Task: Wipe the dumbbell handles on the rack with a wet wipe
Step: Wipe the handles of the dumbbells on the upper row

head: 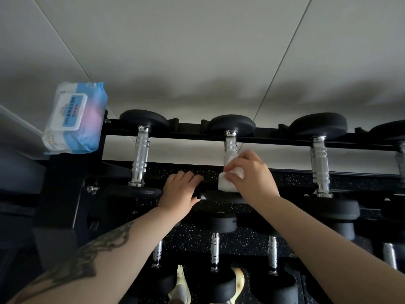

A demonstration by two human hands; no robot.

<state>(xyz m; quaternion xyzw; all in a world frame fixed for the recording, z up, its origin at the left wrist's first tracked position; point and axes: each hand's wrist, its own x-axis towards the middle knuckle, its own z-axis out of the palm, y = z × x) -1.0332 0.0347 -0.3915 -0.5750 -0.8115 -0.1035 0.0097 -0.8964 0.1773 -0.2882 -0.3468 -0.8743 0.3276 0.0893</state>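
Three dumbbells lie across the top tier of a black rack [274,137], chrome handles pointing toward me. My right hand [252,174] grips a white wet wipe [228,183] wrapped around the lower part of the middle handle [230,145]. My left hand [180,189] curls over the rack's front rail next to that dumbbell's near black head. The left handle [140,156] and the right handle [320,165] are bare. The lower end of the middle handle is hidden by the wipe and my fingers.
A blue-and-white pack of wet wipes [74,119] sits on the rack's left post. More dumbbells with chrome handles [214,251] rest on the lower tier. Black speckled rubber flooring [186,240] lies beneath, and a white wall stands behind the rack.
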